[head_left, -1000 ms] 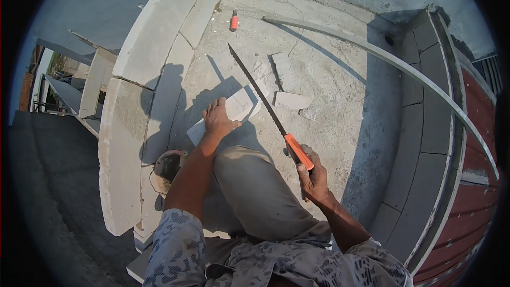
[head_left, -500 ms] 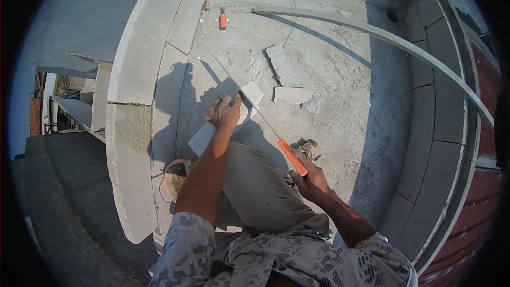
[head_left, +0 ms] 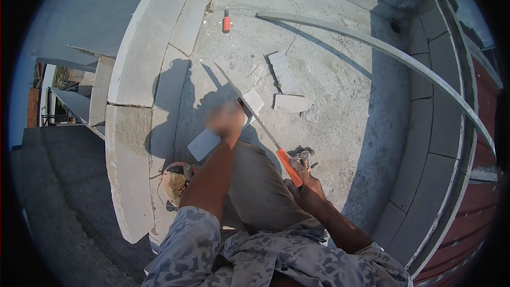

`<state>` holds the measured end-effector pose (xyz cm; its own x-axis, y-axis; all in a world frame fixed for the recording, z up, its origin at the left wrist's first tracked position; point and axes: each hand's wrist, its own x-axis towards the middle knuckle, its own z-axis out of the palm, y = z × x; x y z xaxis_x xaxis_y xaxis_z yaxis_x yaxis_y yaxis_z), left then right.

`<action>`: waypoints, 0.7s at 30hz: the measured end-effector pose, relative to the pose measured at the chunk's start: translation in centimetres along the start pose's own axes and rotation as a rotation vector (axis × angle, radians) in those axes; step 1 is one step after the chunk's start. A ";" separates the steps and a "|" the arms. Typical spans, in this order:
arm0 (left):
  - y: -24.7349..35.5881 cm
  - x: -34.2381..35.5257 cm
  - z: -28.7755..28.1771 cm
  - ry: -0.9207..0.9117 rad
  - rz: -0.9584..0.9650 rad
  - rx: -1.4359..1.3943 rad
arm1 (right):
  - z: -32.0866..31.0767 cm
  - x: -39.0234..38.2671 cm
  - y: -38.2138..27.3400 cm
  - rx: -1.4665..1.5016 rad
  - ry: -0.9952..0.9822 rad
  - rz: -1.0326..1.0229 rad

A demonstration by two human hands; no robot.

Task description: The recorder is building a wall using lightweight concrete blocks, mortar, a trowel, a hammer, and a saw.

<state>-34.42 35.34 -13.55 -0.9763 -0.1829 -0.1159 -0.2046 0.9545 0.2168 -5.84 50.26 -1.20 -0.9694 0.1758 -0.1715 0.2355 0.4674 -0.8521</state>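
Note:
My right hand (head_left: 309, 190) is closed around the orange handle of a handsaw (head_left: 289, 167). The saw's long thin blade slants up and left, across a pale block (head_left: 204, 144) lying on the floor. On top of that block rests my left hand (head_left: 224, 118), just left of the blade; its fingers are blurred. Past the blade, the block's short end (head_left: 253, 101) shows on the right side. My bent knee in grey-brown trousers is close beside the block and hides part of it.
Broken block pieces (head_left: 293, 103) lie right of the saw. Farther off is a red-and-black handled tool (head_left: 227, 24). A long metal bar (head_left: 366, 34) spans toward the right block wall (head_left: 443, 85). A bucket (head_left: 174, 185) stands by the left block wall (head_left: 127, 138). Metal objects (head_left: 304, 155) lie near my right hand.
The saw handle and my right hand have shifted slightly down and left, drawing the blade back along the block. My left hand stays on the block. The whole view has tilted a little.

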 end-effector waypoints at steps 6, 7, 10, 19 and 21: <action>-0.2 -0.4 -1.2 0.016 0.029 0.005 | -3.7 -3.7 -2.3 0.033 -0.034 0.087; 0.0 -0.3 -1.4 0.013 0.022 0.004 | -4.1 -3.6 -2.9 0.030 -0.041 0.088; 0.2 -0.5 -1.8 -0.010 0.067 -0.020 | -3.5 -1.7 -4.1 0.104 -0.073 0.194; -1.2 -0.5 -3.8 -0.171 0.173 -0.122 | -1.6 0.9 -2.2 0.015 -0.144 0.254; -2.0 -0.7 -5.6 -0.373 0.419 -0.041 | -1.7 1.0 -2.4 0.050 -0.094 0.167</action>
<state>-33.76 32.27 -8.47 -0.8847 0.3131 -0.3453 0.1857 0.9162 0.3550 -7.31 50.75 1.54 -0.9200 0.1646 -0.3557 0.3920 0.3942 -0.8312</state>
